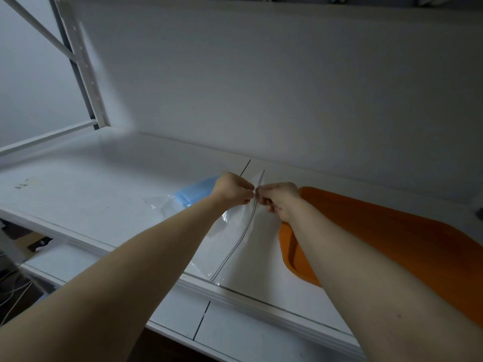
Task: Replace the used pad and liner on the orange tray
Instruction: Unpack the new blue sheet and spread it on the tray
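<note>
A: Closest in?

B: Two bare forearms, cut off at the bottom edge, stretched forward over the front lip of the white desk (91, 199). Lower left, below the desk, loose pale cables (10, 291) in shadow, hard to make out.

A: And the hands?

B: Left hand (232, 189) and right hand (278, 199) close together, fingers curled. Each pinching the far end of a clear plastic zip bag (251, 246), one on either side of its double dark zip line. Fingertips mostly hidden behind the knuckles.

A: The bag itself?

B: Lying on the desk from the front lip up to the hands, raised a little at the pinched end. Nearly see-through, so hard to trace the edges against the white. Impossible to tell about any contents.

A: The tray?

B: Orange plastic tray (379, 231), flat on the desk just right of the bag; touching it or apart, impossible to tell. Near left corner covered by the right forearm, right side cut off by the frame.

A: Farther back?

B: Folded blue pad (193, 194) in clear wrap, on the desk just beyond the left hand, its right end hidden behind that hand. Behind everything, a plain white back panel (261, 87). Far left, a white metal upright (86, 74) with holes, blurred.
</note>
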Action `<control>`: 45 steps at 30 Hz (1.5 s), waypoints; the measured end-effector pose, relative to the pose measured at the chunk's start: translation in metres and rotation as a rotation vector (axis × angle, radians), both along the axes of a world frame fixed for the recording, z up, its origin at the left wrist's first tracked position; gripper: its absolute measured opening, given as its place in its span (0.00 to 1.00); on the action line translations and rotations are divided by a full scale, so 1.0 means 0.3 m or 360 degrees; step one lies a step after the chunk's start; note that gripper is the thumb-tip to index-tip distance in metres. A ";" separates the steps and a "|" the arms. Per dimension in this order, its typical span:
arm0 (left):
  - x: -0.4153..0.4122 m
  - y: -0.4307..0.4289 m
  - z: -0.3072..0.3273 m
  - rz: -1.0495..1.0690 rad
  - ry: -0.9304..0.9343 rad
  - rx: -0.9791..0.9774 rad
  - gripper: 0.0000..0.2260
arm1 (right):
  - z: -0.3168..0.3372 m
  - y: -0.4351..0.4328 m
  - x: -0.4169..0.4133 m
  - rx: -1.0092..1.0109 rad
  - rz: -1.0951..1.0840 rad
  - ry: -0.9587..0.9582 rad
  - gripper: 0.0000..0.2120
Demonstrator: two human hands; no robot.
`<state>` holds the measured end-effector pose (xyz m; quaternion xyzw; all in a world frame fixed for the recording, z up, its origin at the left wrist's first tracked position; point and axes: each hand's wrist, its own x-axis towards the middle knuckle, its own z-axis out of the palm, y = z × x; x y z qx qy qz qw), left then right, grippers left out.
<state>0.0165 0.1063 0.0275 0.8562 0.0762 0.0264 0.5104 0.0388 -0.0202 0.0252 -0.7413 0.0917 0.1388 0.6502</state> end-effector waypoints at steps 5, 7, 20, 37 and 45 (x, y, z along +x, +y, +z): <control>-0.007 -0.013 0.019 -0.0103 -0.0010 0.0016 0.05 | 0.003 0.000 0.000 -0.0045 -0.0083 -0.0069 0.07; -0.008 -0.012 0.021 -0.0149 -0.0012 0.0027 0.10 | 0.006 -0.002 0.004 -0.0020 -0.0087 -0.0038 0.08; 0.015 0.025 0.015 0.0044 0.0151 -0.0019 0.10 | -0.004 -0.037 0.007 0.0101 0.0002 -0.0081 0.05; 0.062 0.056 -0.017 0.0101 0.0346 0.0598 0.04 | 0.003 -0.098 0.029 -0.0669 0.0084 -0.0304 0.09; 0.085 0.083 -0.015 0.0355 0.0239 0.0104 0.14 | -0.043 -0.110 0.042 -0.0694 0.0105 -0.0358 0.16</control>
